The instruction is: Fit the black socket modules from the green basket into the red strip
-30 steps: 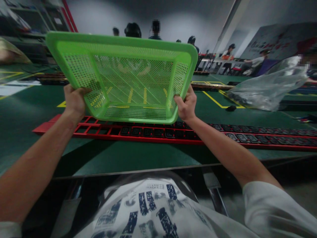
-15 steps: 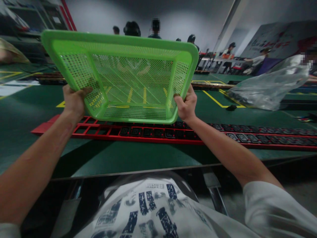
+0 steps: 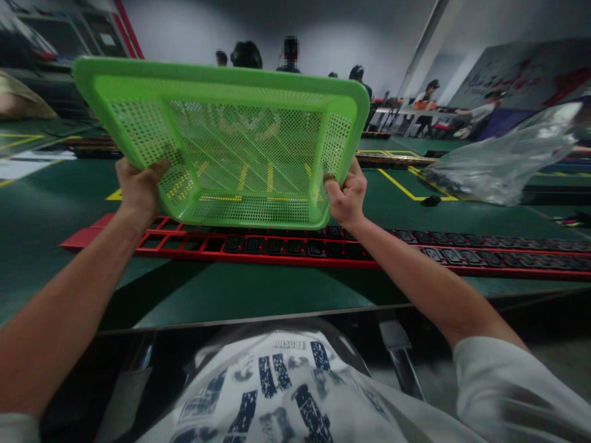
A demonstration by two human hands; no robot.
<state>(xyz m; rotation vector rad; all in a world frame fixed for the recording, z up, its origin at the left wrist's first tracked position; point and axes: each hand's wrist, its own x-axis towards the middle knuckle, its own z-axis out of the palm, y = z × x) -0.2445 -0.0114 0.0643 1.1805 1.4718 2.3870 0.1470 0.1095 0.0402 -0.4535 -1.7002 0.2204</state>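
Note:
A green perforated plastic basket (image 3: 217, 75) is held up over the table, tilted so that its open side faces me. No contents show inside it. My left hand (image 3: 140, 187) grips its lower left side, the thumb over the wall. On the opposite side my right hand (image 3: 347, 192) is closed on the basket's right wall. Beneath it lies a long red frame (image 3: 258, 258) with rows of square slots. Black square pieces (image 3: 294, 247) fill many slots in the middle and right, while several at the left end hold none.
The green table (image 3: 286, 289) carries yellow tape lines. A clear plastic bag (image 3: 498, 166) rests at the right, with a small dark object (image 3: 431, 201) beside it. Long dark strips (image 3: 388, 161) lie farther back. Several people sit or stand beyond the table.
The basket has barely shifted, its left side moving slightly outward. Both hands keep their hold. The upper end of the plastic bag at the right has changed shape slightly.

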